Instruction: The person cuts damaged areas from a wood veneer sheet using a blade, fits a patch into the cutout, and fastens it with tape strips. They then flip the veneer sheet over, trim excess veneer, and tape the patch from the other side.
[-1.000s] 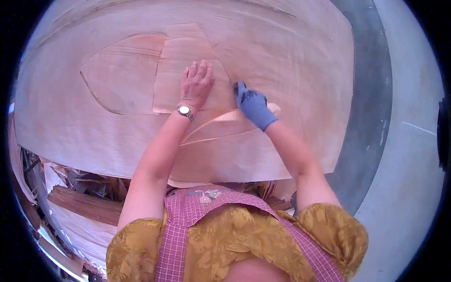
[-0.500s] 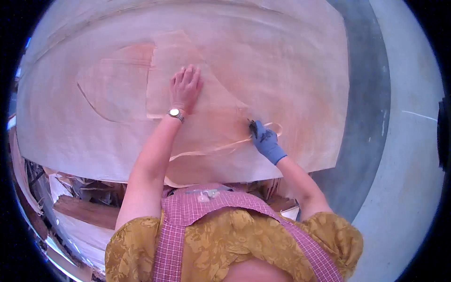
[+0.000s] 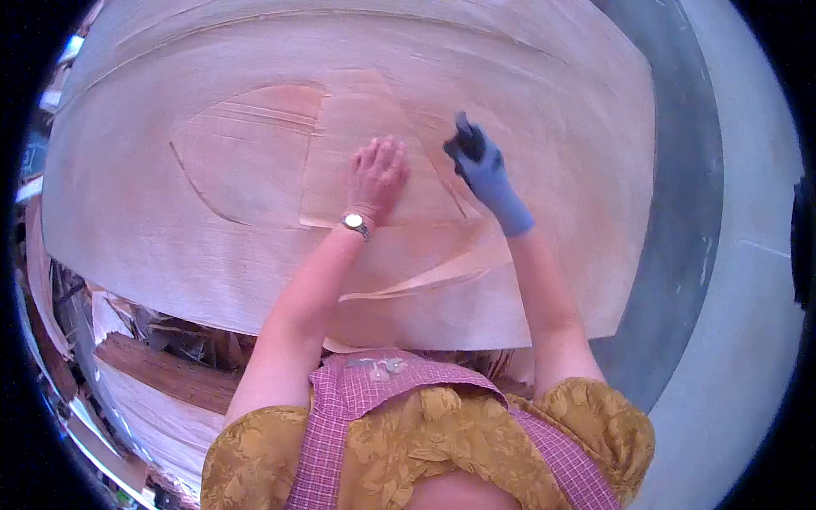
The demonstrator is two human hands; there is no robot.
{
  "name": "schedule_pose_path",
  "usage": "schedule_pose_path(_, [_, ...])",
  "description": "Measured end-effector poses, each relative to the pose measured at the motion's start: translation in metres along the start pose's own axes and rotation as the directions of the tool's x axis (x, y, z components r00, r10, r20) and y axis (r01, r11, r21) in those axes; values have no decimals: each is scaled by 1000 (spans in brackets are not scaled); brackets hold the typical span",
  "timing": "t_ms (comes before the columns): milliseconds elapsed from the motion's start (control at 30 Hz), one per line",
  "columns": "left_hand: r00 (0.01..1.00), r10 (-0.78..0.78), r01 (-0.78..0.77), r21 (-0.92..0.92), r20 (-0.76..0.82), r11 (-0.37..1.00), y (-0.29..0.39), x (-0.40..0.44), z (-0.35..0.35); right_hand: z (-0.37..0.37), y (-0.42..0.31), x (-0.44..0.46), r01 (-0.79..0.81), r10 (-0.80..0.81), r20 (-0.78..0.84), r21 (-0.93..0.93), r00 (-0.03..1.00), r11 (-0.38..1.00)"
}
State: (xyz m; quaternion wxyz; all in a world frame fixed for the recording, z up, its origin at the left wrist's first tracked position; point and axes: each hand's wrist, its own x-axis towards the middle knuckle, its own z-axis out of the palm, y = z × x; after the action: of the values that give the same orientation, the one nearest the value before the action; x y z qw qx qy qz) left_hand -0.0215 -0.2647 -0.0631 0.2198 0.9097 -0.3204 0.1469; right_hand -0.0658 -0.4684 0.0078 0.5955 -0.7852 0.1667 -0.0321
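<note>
My left hand (image 3: 378, 177), bare and with a watch at the wrist, lies flat with fingers stretched out on a piece of thin wood veneer (image 3: 348, 115). This piece rests on a large veneer sheet (image 3: 578, 195). My right hand (image 3: 486, 166), in a blue-grey glove with dark fingers, is closed to the right of the piece's slanted edge. What it holds is too dark and blurred to make out. A narrow curled veneer strip (image 3: 425, 279) lies below both hands.
A curved slit (image 3: 200, 191) marks the sheet on the left, beside a reddish patch. Broken wood scraps (image 3: 170, 370) are piled below the sheet's near edge. Grey floor (image 3: 748, 323) runs along the right.
My right hand has moved up and away from the strip, to beside the veneer piece's slanted edge. My left hand stays flat on the piece; the whole view has shifted slightly.
</note>
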Motion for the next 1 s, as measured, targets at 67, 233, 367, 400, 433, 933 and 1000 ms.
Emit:
schedule_pose_path(67, [1000, -10, 10, -7, -28, 1000, 0, -3, 7, 40, 11, 70, 327, -330, 24, -214, 944, 920])
schedule_pose_path(233, [999, 39, -39, -2, -24, 999, -15, -12, 19, 117, -19, 151, 240, -156, 182, -749, 971, 617])
schedule_pose_path(367, [1000, -3, 2, -50, -19, 999, -10, -9, 10, 93, -29, 142, 7, -6, 31, -11, 999, 1000])
schedule_pose_path(400, [1000, -15, 14, -51, -12, 999, -11, -8, 7, 77, -57, 114, -101, 101, 5, 31, 995, 994])
schedule_pose_path(433, [1000, -20, 19, -55, -4, 998, -13, -7, 7, 55, -78, 78, -205, 208, -27, 78, 978, 976])
schedule_pose_path(933, [1000, -24, 24, -99, -4, 995, -7, -5, 6, -35, 52, -362, -718, 722, -107, -280, 683, 638])
schedule_pose_path(1000, [1000, -12, 11, -93, -3, 996, -8, -5, 4, -38, 34, -371, -611, 618, -110, -359, 779, 706])
